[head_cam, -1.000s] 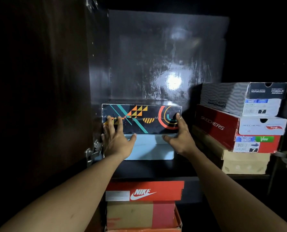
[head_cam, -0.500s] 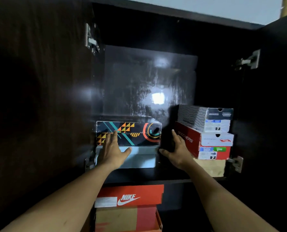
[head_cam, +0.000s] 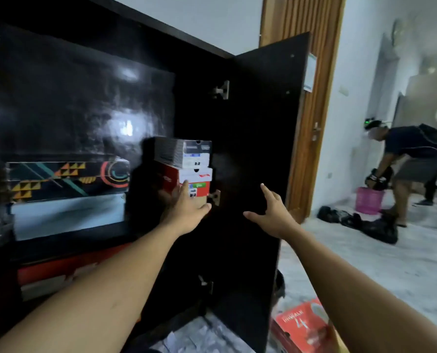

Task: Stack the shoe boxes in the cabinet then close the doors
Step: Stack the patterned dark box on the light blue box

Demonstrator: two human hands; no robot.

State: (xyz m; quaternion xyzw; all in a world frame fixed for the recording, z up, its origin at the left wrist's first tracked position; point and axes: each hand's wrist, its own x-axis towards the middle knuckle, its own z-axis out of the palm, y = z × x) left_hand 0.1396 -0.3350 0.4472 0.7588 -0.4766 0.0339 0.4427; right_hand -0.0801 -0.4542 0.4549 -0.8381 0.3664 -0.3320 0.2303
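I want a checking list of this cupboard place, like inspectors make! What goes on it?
Surface: dark cabinet shelf, holding two box stacks.
Job's things: black patterned shoe box on pale blue shoe box; beside them, grey-and-white shoe box on red-and-white shoe box; right cabinet door open.
Clutter: red cardboard box on the pale marble floor by the door.
Grips: left hand open, by the right stack; right hand open, before the door.
Cables: nothing seen.
Surroundings: wooden door frame, person bending over pink basket.
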